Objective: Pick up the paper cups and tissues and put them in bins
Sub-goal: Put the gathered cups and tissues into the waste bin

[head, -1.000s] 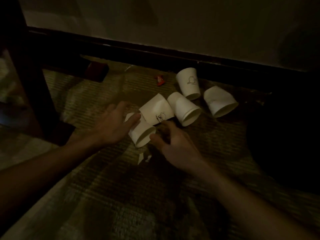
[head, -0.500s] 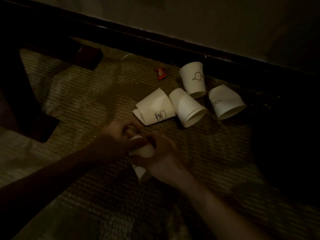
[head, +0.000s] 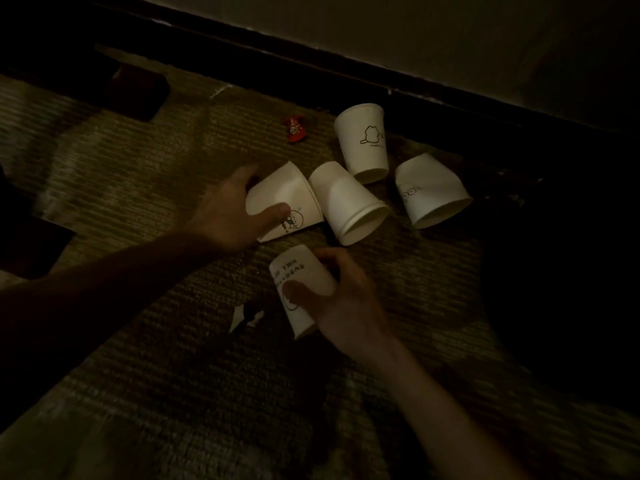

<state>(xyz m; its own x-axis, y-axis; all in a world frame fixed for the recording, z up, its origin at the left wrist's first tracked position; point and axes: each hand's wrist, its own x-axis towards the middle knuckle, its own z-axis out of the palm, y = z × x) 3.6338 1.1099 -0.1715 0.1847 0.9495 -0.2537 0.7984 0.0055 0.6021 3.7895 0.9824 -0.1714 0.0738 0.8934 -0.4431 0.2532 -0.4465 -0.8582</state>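
Note:
Several white paper cups lie on a dim carpet near the wall. My right hand grips one printed cup, thumb across its side, base pointing away. My left hand closes round a squashed cup, fingers over its far end and thumb on its printed side. Beside it lies another cup on its side, a cup with a cat drawing behind, and a dented cup to the right. Small white tissue scraps lie just left of the held cup.
A red wrapper lies on the carpet behind the cups. A dark skirting board runs along the wall. A dark furniture foot stands at the back left, another dark block at the left edge. A dark mass fills the right.
Both hands held one cup together; now my right hand alone keeps it, and my left hand has reached forward onto the squashed cup. The view moved closer.

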